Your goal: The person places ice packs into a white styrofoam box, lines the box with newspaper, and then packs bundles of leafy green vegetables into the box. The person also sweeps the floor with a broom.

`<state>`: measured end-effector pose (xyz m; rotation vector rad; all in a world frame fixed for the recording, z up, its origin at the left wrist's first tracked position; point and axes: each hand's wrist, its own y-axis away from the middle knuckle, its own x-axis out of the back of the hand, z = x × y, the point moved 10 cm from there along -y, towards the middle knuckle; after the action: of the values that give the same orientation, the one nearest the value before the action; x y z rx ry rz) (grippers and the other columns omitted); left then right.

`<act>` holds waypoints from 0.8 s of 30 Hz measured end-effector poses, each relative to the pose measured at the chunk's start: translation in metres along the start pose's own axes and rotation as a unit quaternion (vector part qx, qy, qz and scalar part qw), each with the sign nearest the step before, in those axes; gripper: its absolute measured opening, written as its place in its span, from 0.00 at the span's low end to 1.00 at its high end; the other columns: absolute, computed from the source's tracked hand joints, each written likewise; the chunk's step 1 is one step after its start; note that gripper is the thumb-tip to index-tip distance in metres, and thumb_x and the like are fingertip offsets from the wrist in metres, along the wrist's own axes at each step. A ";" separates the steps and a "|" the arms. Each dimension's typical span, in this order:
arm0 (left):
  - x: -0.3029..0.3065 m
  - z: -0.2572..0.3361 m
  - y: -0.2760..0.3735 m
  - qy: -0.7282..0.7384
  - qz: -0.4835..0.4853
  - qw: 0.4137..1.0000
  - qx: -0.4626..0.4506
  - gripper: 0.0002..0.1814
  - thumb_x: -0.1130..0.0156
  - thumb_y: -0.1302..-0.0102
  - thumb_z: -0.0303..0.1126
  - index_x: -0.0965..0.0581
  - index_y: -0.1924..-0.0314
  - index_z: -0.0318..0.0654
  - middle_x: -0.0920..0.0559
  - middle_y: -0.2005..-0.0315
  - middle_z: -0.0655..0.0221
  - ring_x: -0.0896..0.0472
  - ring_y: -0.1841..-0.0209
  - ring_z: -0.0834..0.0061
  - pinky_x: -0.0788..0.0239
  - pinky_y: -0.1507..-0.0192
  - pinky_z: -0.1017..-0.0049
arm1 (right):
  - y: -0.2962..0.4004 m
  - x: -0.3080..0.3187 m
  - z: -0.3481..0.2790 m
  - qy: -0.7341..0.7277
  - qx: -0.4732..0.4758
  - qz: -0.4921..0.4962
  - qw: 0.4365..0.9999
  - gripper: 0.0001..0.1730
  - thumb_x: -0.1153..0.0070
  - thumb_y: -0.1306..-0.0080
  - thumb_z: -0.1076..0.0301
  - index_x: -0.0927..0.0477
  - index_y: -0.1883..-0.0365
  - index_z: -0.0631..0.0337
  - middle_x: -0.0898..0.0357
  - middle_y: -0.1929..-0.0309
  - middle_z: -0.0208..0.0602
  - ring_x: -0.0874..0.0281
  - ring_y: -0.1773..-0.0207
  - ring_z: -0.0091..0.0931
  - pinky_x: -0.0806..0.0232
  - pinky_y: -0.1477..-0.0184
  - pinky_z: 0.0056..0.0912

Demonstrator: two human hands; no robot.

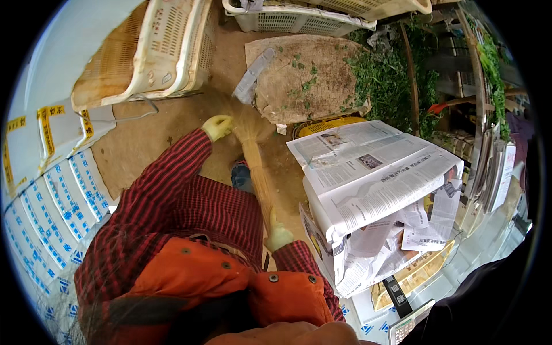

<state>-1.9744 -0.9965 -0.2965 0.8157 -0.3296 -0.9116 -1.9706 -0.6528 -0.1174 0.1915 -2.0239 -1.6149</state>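
A straw hand broom [255, 161] slants across the dirt-strewn floor [133, 142], its bristle end blurred and pointing away from me. My right hand [279, 236], in a pale yellow glove, grips the near end of its handle. Beside the bristles is my left hand [219, 126], gloved alike, with its fingers curled; whether they hold anything is unclear. Just beyond the bristles lies a crumpled translucent plastic piece [254, 75], partly on a brown woven sack [315, 82] scattered with green leaves.
White plastic crates [168, 47] stand upper left, and another crate [297, 21] is at the top. Newspapers [375, 164] cover a stack at right, near a yellow basket [332, 125]. Leafy greens [384, 82] lie behind. Taped white boxes [56, 207] line the left.
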 end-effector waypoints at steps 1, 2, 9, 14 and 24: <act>-0.021 0.010 -0.028 -0.009 -0.013 1.000 -0.011 0.17 0.46 0.31 0.37 0.25 0.48 0.34 0.20 0.66 0.69 0.23 0.68 0.79 0.31 0.69 0.80 | -0.007 -0.011 0.001 0.000 0.005 -0.006 1.000 0.61 0.38 0.51 0.69 0.65 0.26 0.55 0.20 0.61 0.53 0.18 0.61 0.43 0.26 0.60 0.41; -0.042 -0.002 -0.070 0.038 -0.031 0.999 0.013 0.16 0.45 0.31 0.37 0.25 0.49 0.35 0.20 0.65 0.68 0.23 0.68 0.79 0.30 0.68 0.79 | -0.016 -0.019 0.002 0.001 0.009 -0.016 1.000 0.60 0.39 0.50 0.69 0.64 0.26 0.55 0.20 0.61 0.53 0.18 0.59 0.42 0.26 0.60 0.41; -0.070 -0.145 -0.262 -0.020 -0.010 0.989 0.147 0.25 0.39 0.35 0.42 0.29 0.42 0.39 0.22 0.57 0.67 0.21 0.57 0.71 0.25 0.58 0.70 | -0.103 -0.037 0.009 -0.137 -0.064 -0.125 0.981 0.56 0.41 0.47 0.64 0.61 0.26 0.54 0.22 0.59 0.54 0.20 0.59 0.47 0.28 0.59 0.49; -0.025 -0.251 -0.374 0.085 0.135 0.964 0.211 0.37 0.35 0.38 0.42 0.40 0.34 0.40 0.29 0.46 0.56 0.22 0.52 0.61 0.26 0.54 0.66 | -0.163 -0.049 0.018 -0.138 -0.088 -0.151 0.975 0.59 0.36 0.51 0.64 0.60 0.26 0.51 0.21 0.60 0.53 0.19 0.61 0.45 0.27 0.60 0.48; -0.036 -0.265 -0.470 -0.042 0.103 0.978 0.179 0.17 0.36 0.38 0.42 0.21 0.66 0.31 0.20 0.75 0.62 0.23 0.79 0.74 0.30 0.80 0.75 | -0.198 -0.077 0.012 -0.176 -0.136 -0.194 0.955 0.61 0.35 0.52 0.64 0.60 0.26 0.50 0.21 0.60 0.53 0.19 0.61 0.44 0.27 0.59 0.47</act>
<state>-2.1111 -1.0027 -0.8199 1.0521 -0.6533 -0.7019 -1.9541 -0.6630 -0.3291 0.2210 -2.0787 -2.2952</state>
